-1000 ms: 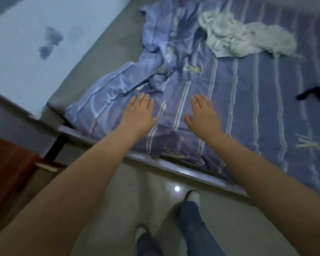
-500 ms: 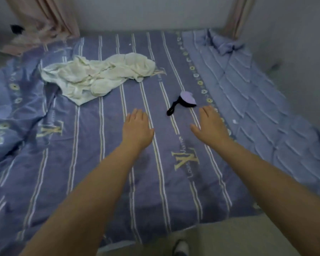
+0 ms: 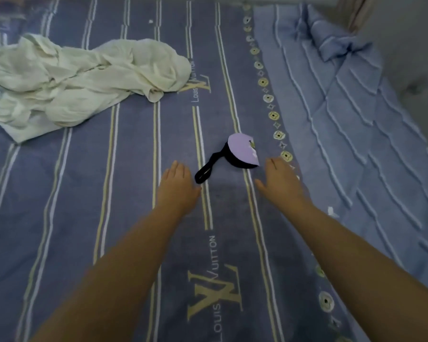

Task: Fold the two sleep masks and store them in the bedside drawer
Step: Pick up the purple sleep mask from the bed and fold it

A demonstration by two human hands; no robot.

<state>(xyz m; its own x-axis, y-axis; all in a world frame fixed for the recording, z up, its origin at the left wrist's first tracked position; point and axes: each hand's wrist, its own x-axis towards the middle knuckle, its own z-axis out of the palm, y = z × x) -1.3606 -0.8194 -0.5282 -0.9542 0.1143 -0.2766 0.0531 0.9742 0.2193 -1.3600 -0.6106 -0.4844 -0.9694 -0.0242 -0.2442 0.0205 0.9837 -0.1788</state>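
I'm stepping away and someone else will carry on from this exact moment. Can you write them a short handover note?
Left hand: open, empty, palm down over the bedsheet, just left of the mask's black strap.
Right hand: open, empty, just right of the mask.
Sleep mask: lilac with a black strap, lying on the sheet between the two hands, untouched. It looks like one bundle; I cannot tell whether both masks are in it.
Cream cloth: crumpled at far left, not part of the job.
The drawer is not in view.
Done: nothing yet.
Left: pick up, fold, find the second mask if separate, store both in the drawer.
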